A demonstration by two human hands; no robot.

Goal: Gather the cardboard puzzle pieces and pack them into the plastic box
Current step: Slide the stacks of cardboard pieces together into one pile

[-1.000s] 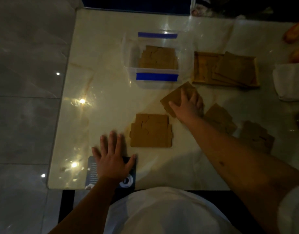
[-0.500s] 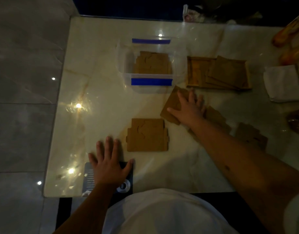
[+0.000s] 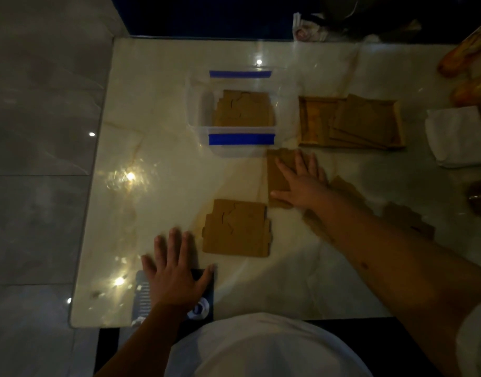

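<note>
Piece in hand: my right hand [image 3: 301, 183] lies flat, fingers spread, on a cardboard puzzle piece [image 3: 277, 175] just in front of the plastic box [image 3: 201, 123]; I press it to the table rather than grip it.
Other loose pieces: a joined slab [image 3: 238, 228] lies near me in the middle; one piece [image 3: 342, 186] shows partly from under my right forearm, and another [image 3: 409, 221] lies further right.
Left hand: my left hand [image 3: 175, 278] is splayed open, palm down, on a dark card [image 3: 206, 295] at the near table edge, holding nothing.
Risk, lifting: I judge the flat piece hard to pinch off the glossy table [image 3: 157, 202]; it may skate toward the box wall and jam there.
Risk, forearm: my arm crosses a loose piece and could drag it off line as I pull back.
Risk, slab: lifted by one edge, the joined slab may break apart along its cuts.
Plastic box contents: a stack of pieces [image 3: 244, 108] lies flat inside, right of centre, with room on its left.
Wooden tray: the tray [image 3: 306, 123] right of the box holds several overlapping cardboard sheets [image 3: 367, 121], tilted across it.
Light: dim, so fine edges are hard to read.
</note>
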